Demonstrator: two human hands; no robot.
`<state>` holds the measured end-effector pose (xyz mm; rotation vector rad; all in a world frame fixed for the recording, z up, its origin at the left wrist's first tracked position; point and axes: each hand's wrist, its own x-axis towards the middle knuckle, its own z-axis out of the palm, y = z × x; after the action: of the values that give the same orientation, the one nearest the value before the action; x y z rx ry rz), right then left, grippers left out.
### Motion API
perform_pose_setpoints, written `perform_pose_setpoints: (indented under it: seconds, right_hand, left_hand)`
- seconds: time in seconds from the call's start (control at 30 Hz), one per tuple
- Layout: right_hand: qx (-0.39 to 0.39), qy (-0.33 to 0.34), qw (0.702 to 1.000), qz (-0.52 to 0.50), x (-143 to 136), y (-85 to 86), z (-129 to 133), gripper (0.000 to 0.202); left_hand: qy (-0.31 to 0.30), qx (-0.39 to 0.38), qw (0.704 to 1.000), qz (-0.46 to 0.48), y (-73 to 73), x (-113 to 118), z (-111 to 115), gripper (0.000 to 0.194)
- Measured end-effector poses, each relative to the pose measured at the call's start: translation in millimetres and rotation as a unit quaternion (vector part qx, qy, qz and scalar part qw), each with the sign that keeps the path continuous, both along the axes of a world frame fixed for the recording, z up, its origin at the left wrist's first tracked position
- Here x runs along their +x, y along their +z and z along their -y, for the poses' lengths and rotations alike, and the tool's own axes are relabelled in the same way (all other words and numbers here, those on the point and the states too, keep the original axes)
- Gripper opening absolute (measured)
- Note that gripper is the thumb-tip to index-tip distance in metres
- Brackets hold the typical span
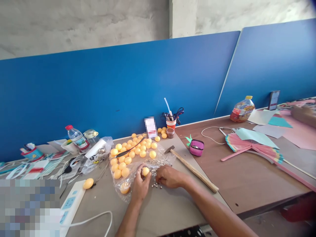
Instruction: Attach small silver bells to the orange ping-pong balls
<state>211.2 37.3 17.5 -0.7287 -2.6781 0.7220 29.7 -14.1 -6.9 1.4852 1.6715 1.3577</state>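
An orange ball, like a ping-pong ball [145,171], is held between the fingers and thumb of my left hand [140,188]. Just to its right, my right hand [170,176] has its fingers drawn together over a heap of small shiny metal pieces [156,186]; whether one is pinched in the fingertips is hidden. Many similar orange balls [125,172] lie behind and left of my hands, on and around a clear plastic bag [118,190]. Across these balls rests a dark strap [129,150].
A wooden-handled hammer [195,169] lies right of my hands, near a purple pouch [197,147]. On the left are a white power strip [71,204], cables and a bottle [78,138]. A pen cup [171,123] stands behind. Another person's hand [303,115] is far right, beyond a pink paper fan [247,146].
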Motion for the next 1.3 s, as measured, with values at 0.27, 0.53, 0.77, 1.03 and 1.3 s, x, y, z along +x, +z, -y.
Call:
perform_pose_setpoints:
  seconds: [0.27,0.53,0.77,1.03,1.3]
  right_hand:
    - [0.029,-0.025,0.999,0.012,-6.9,0.2,4.8,0.019]
    - [-0.215,-0.142,0.948,-0.189,-3.9,4.3,2.4,0.019]
    - [-0.401,-0.148,0.832,-0.355,-12.5,-6.8,-4.9,0.009]
    - [-0.472,-0.115,0.799,-0.356,-13.6,-4.1,-2.0,0.023]
    - [-0.4,-0.154,0.822,-0.374,-19.1,-6.6,-0.7,0.01]
  left_hand:
    - [-0.006,0.021,1.0,-0.017,2.6,0.4,0.9,0.038]
    - [-0.031,0.01,0.999,-0.029,-0.8,0.7,1.6,0.038]
    - [-0.041,0.008,0.999,-0.03,-0.7,2.4,0.6,0.039]
    - [-0.079,0.009,0.996,-0.03,-2.8,2.1,1.5,0.038]
    - [-0.052,0.003,0.999,0.011,-6.8,1.9,0.5,0.04]
